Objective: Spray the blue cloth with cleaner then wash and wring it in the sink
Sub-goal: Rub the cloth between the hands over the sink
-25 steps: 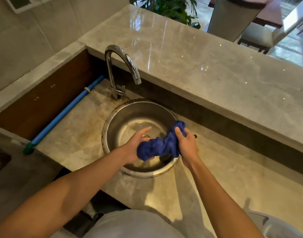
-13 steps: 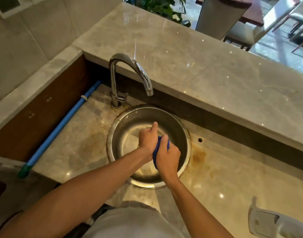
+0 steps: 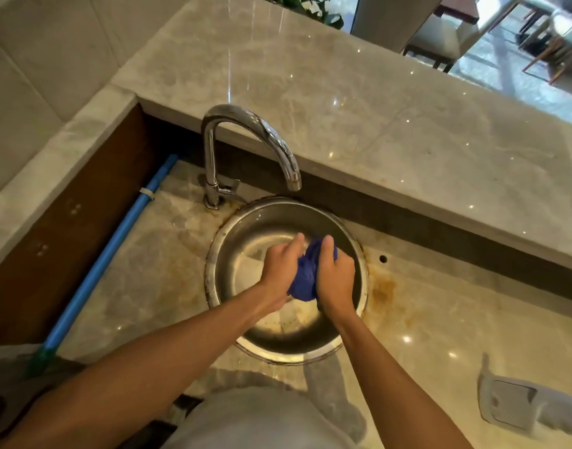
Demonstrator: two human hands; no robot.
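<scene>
Twisting tighter now, your left hand (image 3: 283, 270) and right hand (image 3: 335, 275) grip the bunched cloth (image 3: 305, 275) over the sink (image 3: 223, 241), where a second ago it was stretched out; wringing looks underway.

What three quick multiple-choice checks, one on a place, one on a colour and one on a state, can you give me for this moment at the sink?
1. Where is the cloth?
A. Draped over the faucet
B. Bunched between both hands above the sink bowl
C. Lying on the upper counter

2. What colour is the pipe along the left wall?
A. Blue
B. Red
C. White

3. What is the faucet doing?
A. Running a strong stream
B. Lying detached in the bowl
C. No water visibly running from it

Answers:
1. B: the left hand and right hand both grip the bunched cloth over the round steel sink.
2. A: the pipe is light blue along its length.
3. C: no stream shows below the spout, which stands upright behind the bowl.
</scene>
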